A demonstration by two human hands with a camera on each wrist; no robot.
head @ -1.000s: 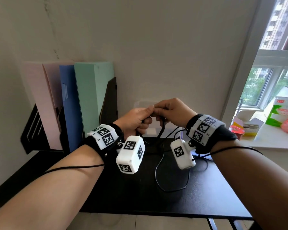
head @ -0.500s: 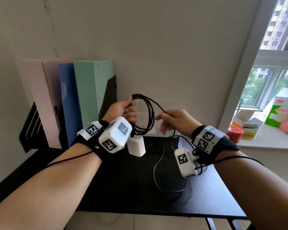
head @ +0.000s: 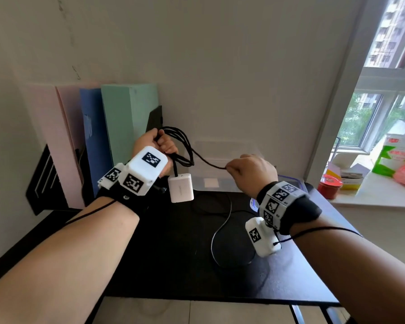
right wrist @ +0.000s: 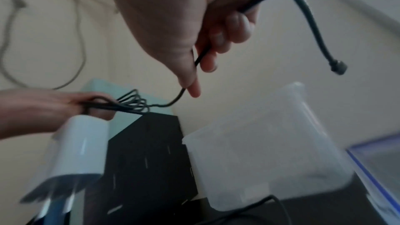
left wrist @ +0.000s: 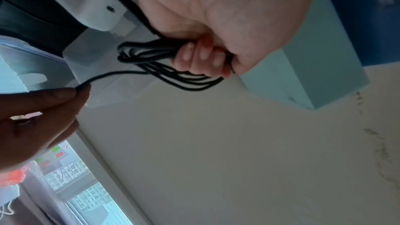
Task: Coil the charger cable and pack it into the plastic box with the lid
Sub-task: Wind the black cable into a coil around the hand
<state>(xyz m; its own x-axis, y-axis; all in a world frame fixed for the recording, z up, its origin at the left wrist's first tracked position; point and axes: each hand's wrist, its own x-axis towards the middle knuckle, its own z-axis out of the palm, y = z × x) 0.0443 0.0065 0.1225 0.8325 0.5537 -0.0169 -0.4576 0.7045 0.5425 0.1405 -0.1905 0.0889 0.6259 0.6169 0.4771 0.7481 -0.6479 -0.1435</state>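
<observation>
My left hand [head: 159, 142] is raised near the file boxes and grips several loops of the black charger cable [head: 185, 148], with the fingers curled round the bundle [left wrist: 171, 62]. The white charger block [head: 181, 191] hangs below that hand. From the loops one strand [head: 208, 163] runs right to my right hand [head: 248, 170], which pinches it between thumb and fingers [right wrist: 194, 67]. The loose rest of the cable [head: 220, 230] lies on the black table [head: 150, 265]. The clear plastic box [head: 222, 160] stands at the wall behind my hands; its blue-edged lid [right wrist: 378, 160] lies to its right.
Pink, blue and green file boxes [head: 126, 127] stand in a black rack [head: 40, 183] at the left against the wall. A window sill at the right carries a red tin [head: 330, 187] and a green carton [head: 393, 157]. The table's front edge [head: 220, 300] is near me.
My left hand rose with the loops and turned toward the file boxes. My right hand moved right and away, drawing a strand of cable out between the hands.
</observation>
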